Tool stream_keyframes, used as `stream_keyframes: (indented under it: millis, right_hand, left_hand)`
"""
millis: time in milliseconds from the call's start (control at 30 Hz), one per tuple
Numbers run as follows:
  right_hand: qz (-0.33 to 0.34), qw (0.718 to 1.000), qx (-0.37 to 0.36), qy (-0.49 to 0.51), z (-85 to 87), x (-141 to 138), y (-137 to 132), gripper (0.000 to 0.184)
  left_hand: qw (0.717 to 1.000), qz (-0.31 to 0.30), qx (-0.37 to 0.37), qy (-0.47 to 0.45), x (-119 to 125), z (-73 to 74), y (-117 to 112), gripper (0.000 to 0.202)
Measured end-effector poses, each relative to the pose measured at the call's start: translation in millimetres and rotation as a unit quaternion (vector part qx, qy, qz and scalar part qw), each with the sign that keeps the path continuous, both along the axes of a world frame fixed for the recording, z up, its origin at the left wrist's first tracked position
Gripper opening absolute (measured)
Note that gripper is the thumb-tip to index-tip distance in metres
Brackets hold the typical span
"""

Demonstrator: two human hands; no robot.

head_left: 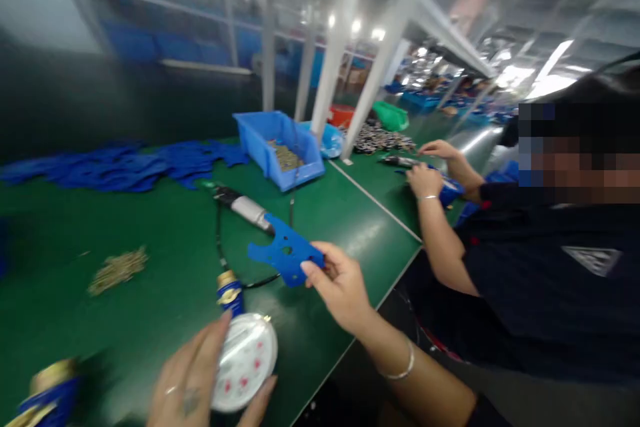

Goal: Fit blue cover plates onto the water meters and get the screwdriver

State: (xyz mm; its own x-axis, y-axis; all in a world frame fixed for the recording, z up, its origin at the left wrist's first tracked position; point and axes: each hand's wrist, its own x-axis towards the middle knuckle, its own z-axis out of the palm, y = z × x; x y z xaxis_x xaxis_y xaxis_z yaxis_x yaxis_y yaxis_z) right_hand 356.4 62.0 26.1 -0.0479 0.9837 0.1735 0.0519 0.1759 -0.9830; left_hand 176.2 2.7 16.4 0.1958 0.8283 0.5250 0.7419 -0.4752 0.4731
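My right hand pinches a flat blue plate with holes and a notched end between thumb and fingers. The plate is up over the table. At the bottom, my left hand has its fingers around a round white-faced part with several red marks. A blue body with a brass-coloured fitting shows just behind the disc; whether the two are joined I cannot tell. A silver and black powered screwdriver lies beyond the plate, partly hidden by it.
Blue plates lie spread along the back. A blue bin contains small brass-coloured pieces. Loose screws are heaped at left, near another blue and brass part. A co-worker works at right with a similar tool. A black cable crosses the green table.
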Motion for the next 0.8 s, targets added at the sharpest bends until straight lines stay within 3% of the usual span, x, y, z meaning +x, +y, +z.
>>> stream_keyframes:
  millis: [100,300,433,567,800]
  right_hand:
    - [0.107,0.994,0.011,-0.023,12.4,-18.9,27.4,0.034]
    - [0.263,0.961,-0.009,-0.088,3.7,-48.1,38.9,0.032]
    - [0.287,0.942,0.008,-0.174,-4.4,-46.6,42.3,0.033]
    - [0.315,0.925,0.003,-0.211,-6.8,-46.6,45.5,0.035]
    - [0.310,0.933,-0.132,-0.129,-13.0,-46.9,47.1,0.038]
  left_hand:
    - [0.996,0.083,-0.009,0.032,-20.5,-10.9,-42.4,0.062]
    - [0.995,0.090,-0.046,0.003,-9.5,-7.3,-41.7,0.066]
    - [0.995,0.089,-0.045,0.021,-9.4,-5.4,-44.5,0.075]
    - [0.992,0.121,-0.024,0.036,-10.6,-6.1,-45.6,0.067]
    - [0.991,0.063,0.010,0.115,-18.1,-11.4,-41.2,0.072]
